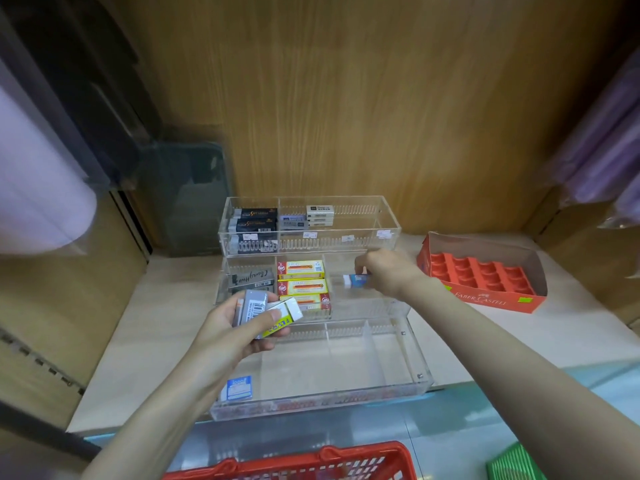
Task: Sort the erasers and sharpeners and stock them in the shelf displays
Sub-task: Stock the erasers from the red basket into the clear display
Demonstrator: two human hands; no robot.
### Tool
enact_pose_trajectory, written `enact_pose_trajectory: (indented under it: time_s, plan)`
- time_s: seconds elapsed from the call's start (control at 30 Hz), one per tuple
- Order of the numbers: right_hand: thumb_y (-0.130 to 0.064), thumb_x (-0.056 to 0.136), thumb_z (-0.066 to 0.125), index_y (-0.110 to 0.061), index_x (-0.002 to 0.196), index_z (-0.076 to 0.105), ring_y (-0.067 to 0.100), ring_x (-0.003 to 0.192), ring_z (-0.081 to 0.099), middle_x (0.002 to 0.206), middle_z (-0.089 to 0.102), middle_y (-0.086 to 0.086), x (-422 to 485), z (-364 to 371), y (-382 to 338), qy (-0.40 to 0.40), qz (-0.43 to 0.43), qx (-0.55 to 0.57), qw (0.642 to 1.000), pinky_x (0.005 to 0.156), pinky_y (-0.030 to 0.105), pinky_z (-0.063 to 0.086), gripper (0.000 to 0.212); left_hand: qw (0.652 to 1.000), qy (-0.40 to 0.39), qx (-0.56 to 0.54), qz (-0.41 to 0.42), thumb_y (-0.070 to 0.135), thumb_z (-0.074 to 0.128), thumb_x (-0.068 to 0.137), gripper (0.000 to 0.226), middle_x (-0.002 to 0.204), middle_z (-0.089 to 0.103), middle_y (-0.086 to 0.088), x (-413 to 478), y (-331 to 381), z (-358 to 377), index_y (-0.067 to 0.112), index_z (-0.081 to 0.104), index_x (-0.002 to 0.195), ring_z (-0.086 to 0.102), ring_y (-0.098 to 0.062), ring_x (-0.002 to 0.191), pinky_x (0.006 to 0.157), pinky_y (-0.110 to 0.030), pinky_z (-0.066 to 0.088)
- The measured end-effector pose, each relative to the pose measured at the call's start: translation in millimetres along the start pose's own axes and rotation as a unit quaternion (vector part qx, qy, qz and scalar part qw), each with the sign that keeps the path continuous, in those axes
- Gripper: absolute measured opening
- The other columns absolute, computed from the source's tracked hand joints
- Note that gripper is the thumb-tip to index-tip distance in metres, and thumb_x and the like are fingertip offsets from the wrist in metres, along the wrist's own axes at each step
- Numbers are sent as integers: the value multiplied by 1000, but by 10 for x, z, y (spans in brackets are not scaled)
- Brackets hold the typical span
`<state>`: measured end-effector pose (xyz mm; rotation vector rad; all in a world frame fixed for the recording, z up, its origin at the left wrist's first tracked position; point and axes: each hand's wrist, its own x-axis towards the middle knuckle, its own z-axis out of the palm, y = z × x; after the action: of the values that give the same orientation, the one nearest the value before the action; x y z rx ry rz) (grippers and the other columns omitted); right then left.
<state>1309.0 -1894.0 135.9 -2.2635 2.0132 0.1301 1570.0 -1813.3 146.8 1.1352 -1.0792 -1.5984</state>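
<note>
Clear glossy acrylic display (412, 355), wood-grain panel (346, 98)

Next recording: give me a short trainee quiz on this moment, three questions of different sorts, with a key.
1. True or false: the right hand pinches a blue-sleeved eraser at the middle tier's right compartment.
2. The left hand holds: A) nothing; B) several erasers; C) a basket.
3. Fill in: the middle tier's centre erasers have ____ sleeves.
Key: 1 true; 2 B; 3 yellow.
</note>
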Motion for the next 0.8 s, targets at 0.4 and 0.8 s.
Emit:
enact_pose_trajectory:
  time_s: [0.4, 0.8]
  plan:
    - [-6, 94, 47, -16, 116, 60, 25, 114, 53, 122, 59, 5, -47, 13, 72, 19, -70, 7, 997, 87, 30, 41, 28, 1000, -3, 10, 6, 1, 62, 85, 17, 86, 74, -6, -20, 5, -8, 11, 62, 99, 71, -20, 69, 51, -18, 51]
    - [-6, 92, 53, -18, 107, 65, 17, 102, 61, 111, 67, -2, -860, -139, -490, 110, -44, 425, 897, 93, 27, 45, 23, 1000, -10, 10, 15, 3, 63, 85, 15, 88, 73, -6, -214, 101, -12, 11, 62, 97, 70, -20, 70, 50, -19, 49]
